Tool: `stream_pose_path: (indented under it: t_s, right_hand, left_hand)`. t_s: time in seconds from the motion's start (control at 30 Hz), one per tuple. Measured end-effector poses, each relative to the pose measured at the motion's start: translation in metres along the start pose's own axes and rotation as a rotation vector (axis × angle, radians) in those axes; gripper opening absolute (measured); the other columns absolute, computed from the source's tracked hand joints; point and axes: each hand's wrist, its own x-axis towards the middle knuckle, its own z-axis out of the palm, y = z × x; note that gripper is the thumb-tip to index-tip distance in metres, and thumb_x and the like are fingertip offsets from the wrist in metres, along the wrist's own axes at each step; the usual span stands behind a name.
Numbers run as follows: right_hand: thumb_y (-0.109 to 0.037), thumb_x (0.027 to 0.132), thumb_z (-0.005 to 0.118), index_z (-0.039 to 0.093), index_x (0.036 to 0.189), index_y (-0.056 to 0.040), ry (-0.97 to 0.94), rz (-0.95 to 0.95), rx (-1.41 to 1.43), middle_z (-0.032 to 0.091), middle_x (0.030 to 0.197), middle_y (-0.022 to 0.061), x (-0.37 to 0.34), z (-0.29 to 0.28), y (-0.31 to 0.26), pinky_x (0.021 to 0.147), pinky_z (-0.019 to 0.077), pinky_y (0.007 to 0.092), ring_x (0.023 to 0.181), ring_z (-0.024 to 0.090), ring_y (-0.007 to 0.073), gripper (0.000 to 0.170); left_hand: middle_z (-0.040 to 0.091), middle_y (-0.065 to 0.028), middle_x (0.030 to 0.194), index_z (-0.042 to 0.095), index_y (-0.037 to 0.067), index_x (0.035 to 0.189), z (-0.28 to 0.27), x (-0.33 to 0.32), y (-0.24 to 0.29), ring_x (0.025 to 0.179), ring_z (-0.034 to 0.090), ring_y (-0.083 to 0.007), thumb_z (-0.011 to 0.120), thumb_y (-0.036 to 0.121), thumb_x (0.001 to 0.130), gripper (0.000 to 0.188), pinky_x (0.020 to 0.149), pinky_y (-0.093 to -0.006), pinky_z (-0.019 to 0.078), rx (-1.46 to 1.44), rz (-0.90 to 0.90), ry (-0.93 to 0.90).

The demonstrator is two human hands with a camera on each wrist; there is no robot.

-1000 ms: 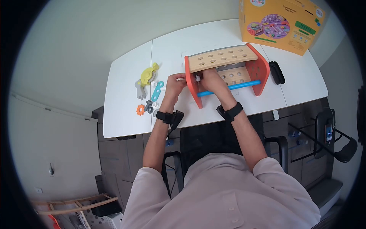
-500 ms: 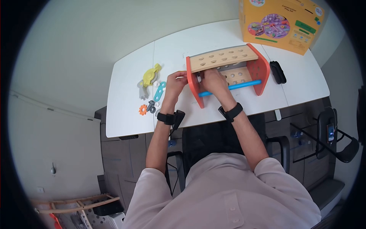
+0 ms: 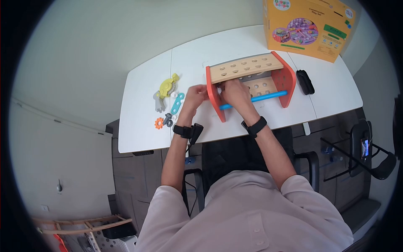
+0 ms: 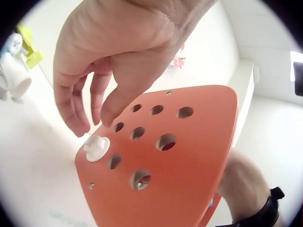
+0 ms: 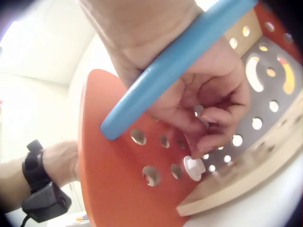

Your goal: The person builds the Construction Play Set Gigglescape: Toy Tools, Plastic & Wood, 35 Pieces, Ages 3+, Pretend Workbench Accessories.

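Observation:
A toy workbench with red-orange end panels [image 3: 214, 98] and pale perforated wooden boards [image 3: 247, 67] stands on the white table. On the outer face of its left panel, a white plastic bolt head [image 4: 96, 148] sticks out at a hole. My left hand [image 4: 118, 56] hovers beside it, fingers loosely bent, fingertips just above the bolt head. My right hand [image 5: 208, 94] reaches inside the bench past the blue rod [image 5: 175, 61]. Its curled fingertips are at the edge of a white plastic nut [image 5: 194, 168] on the panel's inner face, partly blurred.
To the left lie a yellow toy tool [image 3: 168, 86], a grey claw-like piece [image 3: 159, 101], a teal strip [image 3: 177, 103], an orange gear [image 3: 159, 123] and dark grey screws [image 3: 168, 119]. A black case [image 3: 305, 82] lies right of the bench, with the yellow box [image 3: 310, 31] behind.
My left hand has drawn its fingers slightly away from the panel. My right hand stays inside the bench with small finger movements. The head view has shifted slightly.

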Motion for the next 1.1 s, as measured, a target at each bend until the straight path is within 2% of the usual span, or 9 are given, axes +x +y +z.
stream_pose_path:
  t_s: [0.3, 0.4, 0.47, 0.6, 0.77, 0.83, 0.87, 0.93, 1.1]
  right_hand:
    - [-0.013, 0.085, 0.064, 0.073, 0.099, -0.0041, 0.024, -0.102, -0.083, 0.074, 0.098, 0.0222, 0.002, 0.008, 0.002, 0.080, 0.0578, 0.0481, 0.092, 0.072, 0.0395, 0.019]
    - [-0.007, 0.084, 0.063, 0.071, 0.097, 0.0006, 0.033, -0.231, 0.070, 0.073, 0.097, 0.0221, -0.003, 0.007, 0.002, 0.080, 0.0579, 0.0472, 0.091, 0.071, 0.0405, 0.017]
    - [-0.003, 0.084, 0.062, 0.070, 0.096, 0.0033, 0.015, -0.328, 0.183, 0.073, 0.096, 0.0219, -0.005, -0.013, -0.003, 0.079, 0.0580, 0.0466, 0.090, 0.071, 0.0411, 0.015]
    - [-0.003, 0.095, 0.062, 0.070, 0.123, -0.0031, -0.173, -0.451, 0.434, 0.073, 0.090, 0.0137, -0.052, -0.094, -0.002, 0.075, 0.0574, 0.0323, 0.084, 0.072, 0.0219, 0.029]
    - [-0.012, 0.099, 0.060, 0.072, 0.117, 0.0022, 0.446, -0.279, 0.367, 0.073, 0.087, 0.0138, -0.051, -0.173, 0.037, 0.074, 0.0542, 0.0350, 0.080, 0.069, 0.0215, 0.026]
    - [-0.031, 0.105, 0.056, 0.070, 0.116, 0.0034, 0.696, -0.088, -0.160, 0.070, 0.084, 0.0153, -0.036, -0.174, 0.080, 0.078, 0.0527, 0.0379, 0.078, 0.066, 0.0218, 0.039]
    - [-0.031, 0.105, 0.056, 0.070, 0.116, 0.0034, 0.698, -0.090, -0.166, 0.070, 0.084, 0.0153, -0.032, -0.174, 0.093, 0.078, 0.0527, 0.0379, 0.078, 0.066, 0.0218, 0.039]
    - [-0.046, 0.108, 0.046, 0.069, 0.110, 0.0056, 0.211, 0.087, 0.282, 0.067, 0.079, 0.0170, -0.024, -0.172, 0.112, 0.080, 0.0508, 0.0411, 0.077, 0.063, 0.0239, 0.057]
    - [-0.037, 0.110, 0.042, 0.059, 0.093, 0.0063, 0.283, 0.019, 0.401, 0.059, 0.074, 0.0103, -0.024, -0.151, 0.115, 0.072, 0.0467, 0.0330, 0.074, 0.050, 0.0133, 0.049]
  left_hand:
    - [0.075, -0.0129, 0.097, 0.072, -0.009, 0.109, 0.007, 0.003, -0.007, 0.085, 0.073, -0.0186, 0.059, -0.003, 0.095, 0.020, 0.080, -0.0332, 0.0606, 0.178, -0.084, -0.080]
    - [0.073, -0.0111, 0.096, 0.071, -0.007, 0.114, -0.007, 0.008, -0.011, 0.078, 0.071, -0.0160, 0.060, 0.012, 0.102, 0.025, 0.073, -0.0303, 0.0597, 0.187, 0.010, -0.222]
    - [0.068, -0.0083, 0.096, 0.068, -0.003, 0.118, -0.010, 0.011, 0.015, 0.067, 0.066, -0.0135, 0.056, 0.032, 0.106, 0.039, 0.066, -0.0262, 0.0567, 0.096, -0.096, 0.003]
    - [0.069, -0.0056, 0.104, 0.068, 0.000, 0.121, -0.015, -0.009, 0.063, 0.087, 0.066, -0.0118, 0.053, 0.049, 0.106, 0.053, 0.075, -0.0275, 0.0564, 0.063, 0.050, -0.011]
    - [0.070, -0.0069, 0.114, 0.066, 0.002, 0.130, 0.002, -0.030, 0.080, 0.100, 0.067, -0.0140, 0.059, 0.048, 0.102, 0.054, 0.084, -0.0315, 0.0570, 0.203, -0.044, -0.136]
    - [0.070, -0.0093, 0.116, 0.063, 0.002, 0.134, 0.005, -0.033, 0.083, 0.102, 0.067, -0.0145, 0.060, 0.043, 0.102, 0.052, 0.087, -0.0336, 0.0566, 0.117, -0.131, -0.123]
    - [0.070, -0.0093, 0.116, 0.063, 0.002, 0.134, 0.007, -0.033, 0.082, 0.102, 0.067, -0.0145, 0.060, 0.043, 0.102, 0.052, 0.087, -0.0336, 0.0566, 0.112, -0.127, -0.125]
    - [0.071, -0.0086, 0.112, 0.064, 0.003, 0.133, 0.012, -0.030, 0.076, 0.102, 0.068, -0.0141, 0.057, 0.038, 0.103, 0.047, 0.088, -0.0333, 0.0561, 0.037, -0.149, -0.131]
    - [0.071, -0.0067, 0.110, 0.065, 0.001, 0.127, 0.011, -0.021, 0.062, 0.099, 0.068, -0.0134, 0.054, 0.032, 0.105, 0.039, 0.088, -0.0327, 0.0558, 0.020, -0.085, -0.159]
